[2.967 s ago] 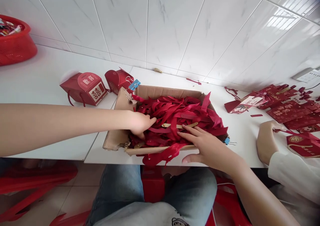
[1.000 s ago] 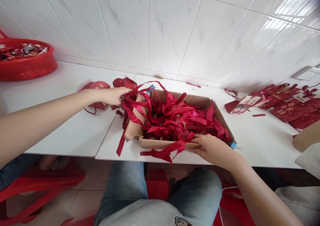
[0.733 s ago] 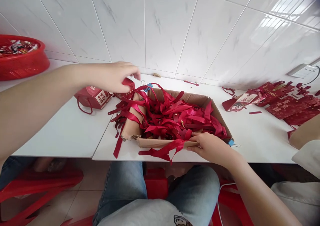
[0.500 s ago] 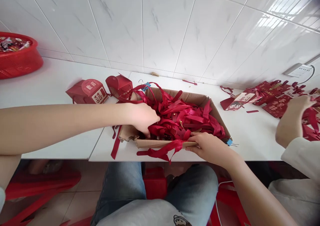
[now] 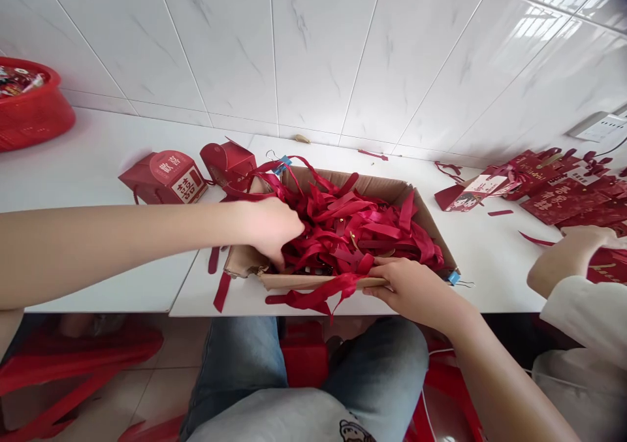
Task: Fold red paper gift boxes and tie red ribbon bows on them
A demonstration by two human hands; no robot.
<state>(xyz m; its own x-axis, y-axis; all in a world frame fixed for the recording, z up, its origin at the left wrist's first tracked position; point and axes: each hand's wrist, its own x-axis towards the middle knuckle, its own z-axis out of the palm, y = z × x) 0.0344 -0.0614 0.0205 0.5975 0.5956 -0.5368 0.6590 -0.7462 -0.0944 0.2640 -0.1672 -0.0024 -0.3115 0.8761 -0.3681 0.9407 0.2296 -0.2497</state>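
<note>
**Left hand shifting from the small cartons at left into the ribbon box**

Since 0.7 s ago, the left hand (image 5: 275, 226) is dropping into the left end of the cardboard box (image 5: 289, 281), centre of frame. Fingers are sinking among ribbons; cannot tell whether they are grasping any. Right hand (image 5: 409, 285) is pinching the front cardboard rim, thumb outside. Satin-sheened red ribbons (image 5: 372, 217) are filling the box in a tangled, looping heap, some spilling over the torn-edged walls. Left of centre, a glossy, house-shaped paper carton (image 5: 169, 177) is sitting on the smooth white table (image 5: 112, 252).
</note>
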